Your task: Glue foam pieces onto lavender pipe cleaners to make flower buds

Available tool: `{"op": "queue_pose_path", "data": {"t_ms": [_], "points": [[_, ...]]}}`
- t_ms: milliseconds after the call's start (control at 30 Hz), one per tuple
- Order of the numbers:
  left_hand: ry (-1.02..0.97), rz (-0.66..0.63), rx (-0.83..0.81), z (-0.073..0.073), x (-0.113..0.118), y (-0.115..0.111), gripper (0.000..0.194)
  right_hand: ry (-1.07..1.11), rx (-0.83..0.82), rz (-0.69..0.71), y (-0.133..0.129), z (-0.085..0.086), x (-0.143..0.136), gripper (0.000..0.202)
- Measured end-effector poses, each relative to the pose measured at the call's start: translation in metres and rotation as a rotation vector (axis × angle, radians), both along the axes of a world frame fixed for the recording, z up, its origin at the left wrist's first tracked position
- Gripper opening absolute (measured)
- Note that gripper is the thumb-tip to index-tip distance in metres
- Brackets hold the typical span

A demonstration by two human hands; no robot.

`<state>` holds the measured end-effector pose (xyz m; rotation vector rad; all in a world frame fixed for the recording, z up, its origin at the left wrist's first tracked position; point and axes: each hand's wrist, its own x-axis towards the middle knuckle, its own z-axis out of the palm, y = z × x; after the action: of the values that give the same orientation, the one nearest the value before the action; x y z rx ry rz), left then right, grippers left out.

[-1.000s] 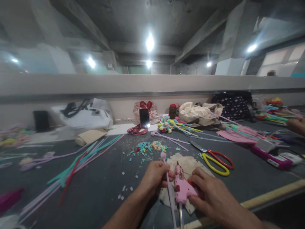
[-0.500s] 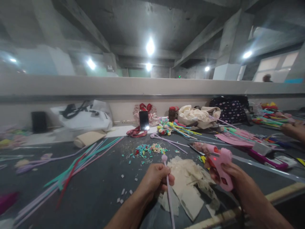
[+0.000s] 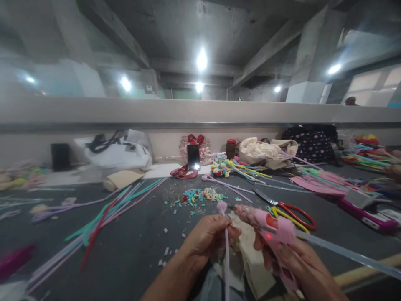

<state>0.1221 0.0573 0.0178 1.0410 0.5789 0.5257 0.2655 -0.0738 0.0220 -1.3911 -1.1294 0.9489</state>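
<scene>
My left hand [image 3: 208, 238] pinches a lilac fuzzy stem [image 3: 227, 259] just below its knobbed top, and the stem stands nearly upright. Wrapped round the handle of a pink glue gun [image 3: 275, 230] is my right hand [image 3: 294, 259]. The gun's nozzle points left and is close beside the knob; whether they touch I cannot tell. A clear glue stick [image 3: 347, 251] runs out of the gun's back. Under both hands lie crumpled cream scraps [image 3: 255, 259]. Small teal, cream and red pieces [image 3: 200, 196] are heaped beyond the left hand.
Scissors [image 3: 299, 213] with red and yellow handles lie behind the glue gun. Coloured stems [image 3: 106, 217] spread over the left side. Farther back are a phone [image 3: 193, 157], a white bag [image 3: 119, 150], a cream cloth [image 3: 266, 150] and a dotted bag [image 3: 310, 144]. Part of another person's hand shows at the right edge.
My right hand has brought the glue gun left, its nozzle now near the knob. The scissors are now more exposed. The whole view has shifted slightly.
</scene>
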Motion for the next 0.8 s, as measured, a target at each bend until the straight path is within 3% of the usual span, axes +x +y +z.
{"op": "queue_pose_path", "data": {"t_ms": [167,433,800], "points": [[-0.011,0.038,0.052,0.002,-0.001,-0.005,0.033,-0.052,-0.018,0.033,-0.001,0.005,-0.002,0.04],[0.071,0.055,0.102,0.004,-0.001,-0.004,0.039,-0.044,-0.033,0.029,0.006,-0.002,0.001,0.044],[0.116,0.038,0.137,-0.005,0.002,-0.002,0.041,-0.114,0.01,0.014,0.008,-0.009,0.003,0.041]]}}
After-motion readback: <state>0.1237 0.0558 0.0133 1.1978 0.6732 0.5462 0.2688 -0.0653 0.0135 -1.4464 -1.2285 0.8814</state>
